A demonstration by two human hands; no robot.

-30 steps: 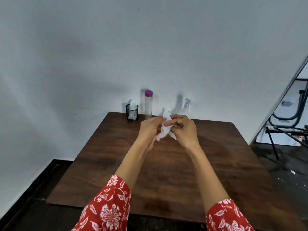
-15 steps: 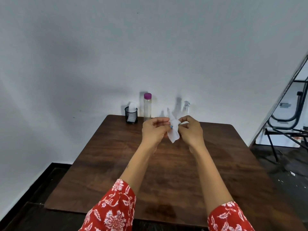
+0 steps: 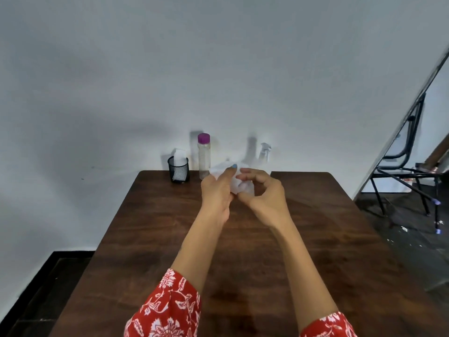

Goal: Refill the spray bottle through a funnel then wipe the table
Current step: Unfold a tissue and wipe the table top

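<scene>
A: Where's the tissue (image 3: 239, 182) rn?
B: Mid-air over the far part of the counter (image 3: 150, 239), bunched btwn both hands. Left hand (image 3: 217, 193) has its fingers (image 3: 229, 170) wrapped over the top of it, thumb w/ a blue nail on the wad. Right hand (image 3: 266, 197) curls round the other side, fingers pinching the lower edge.
A: So both grasping it?
B: Yep, both closed on the tissue, hands nearly touching.
A: Spray bottle (image 3: 264, 154)?
B: Clear one, upright at the back edge by the wall, just behind the right hand; bottom part hidden by the hands. Can't tell the fill level.
A: Other stuff?
B: Clear bottle w/ purple cap (image 3: 204, 155) upright, left of the hands at the back. Black mesh cup (image 3: 178, 169) beside it w/ white tissues sticking up. Folding chair (image 3: 408, 171) off to the right on the floor.
</scene>
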